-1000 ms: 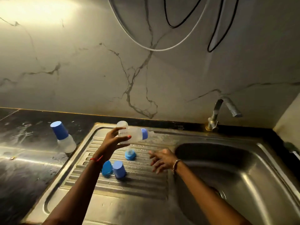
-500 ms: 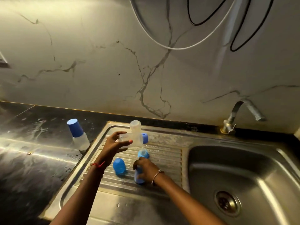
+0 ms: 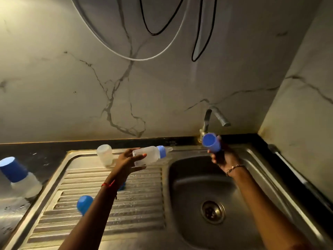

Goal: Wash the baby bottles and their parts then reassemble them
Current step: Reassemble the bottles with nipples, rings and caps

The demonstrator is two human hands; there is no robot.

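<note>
Having been gripped low on the ribbed drainboard (image 3: 140, 204) half a second ago, the blue cap (image 3: 211, 142) is now held up over the basin (image 3: 189, 188), just below the tap (image 3: 215, 116), with the fingers of the right hand (image 3: 222, 158) curled round its lower part. The baby bottle (image 3: 150, 156) is kept lying sideways in the left hand (image 3: 126, 160), pinched between thumb and fingers, its teat towards the basin. No water is seen running, so a rinse of the cap, or its fitting over the teat, is judged to be next. The bottle is of cloudy, translucent plastic with a blue screw collar; the cap is opaque, smooth and slightly tapered. A bare bottle body (image 3: 105, 155) stands at the back of the drainboard, a second cap (image 3: 83, 204) lies on the wet ridges, and a capped bottle (image 3: 19, 177) stands on the dark counter.
</note>
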